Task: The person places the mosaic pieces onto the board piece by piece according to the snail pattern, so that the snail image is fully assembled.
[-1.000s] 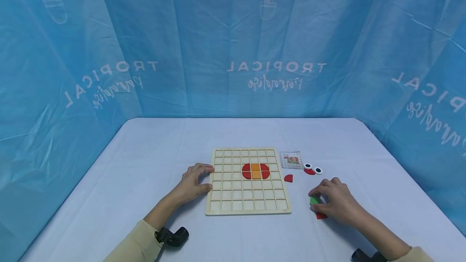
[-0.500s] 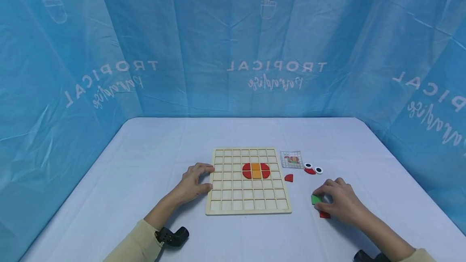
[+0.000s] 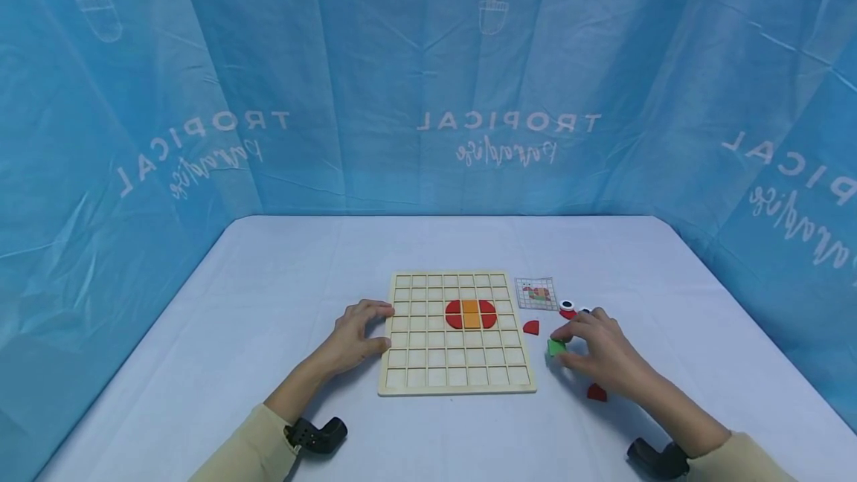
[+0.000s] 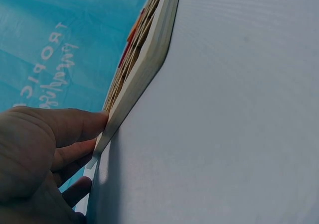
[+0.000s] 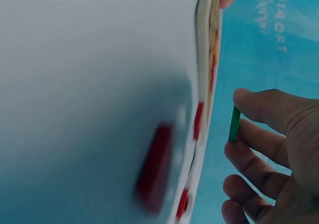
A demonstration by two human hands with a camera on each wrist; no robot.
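My left hand (image 3: 351, 337) rests its thumb and fingertips against the left side of a pale wooden grid board (image 3: 457, 393). In the left wrist view the thumb (image 4: 82, 126) touches the board's rim. Two orange square tiles (image 3: 471, 314) fill cells of the board, flanked by several red rounded tiles (image 3: 488, 308). Right of the board, my right hand (image 3: 605, 352) pinches a green square tile (image 3: 556, 348) between thumb and fingers. The right wrist view shows that green tile (image 5: 234, 123) edge-on, raised off the table.
A small pattern card (image 3: 535, 294) lies by the board's upper right corner. One red quarter-round tile (image 3: 531, 327) sits near the board, another red tile (image 3: 597, 393) below my right hand. Eye-like black and white discs (image 3: 567, 306) lie beside the card, one partly hidden by fingers.
My right hand has lifted the green tile and carried it left and away from me, leaving the red tile beneath it in full view. The left hand has stayed put.
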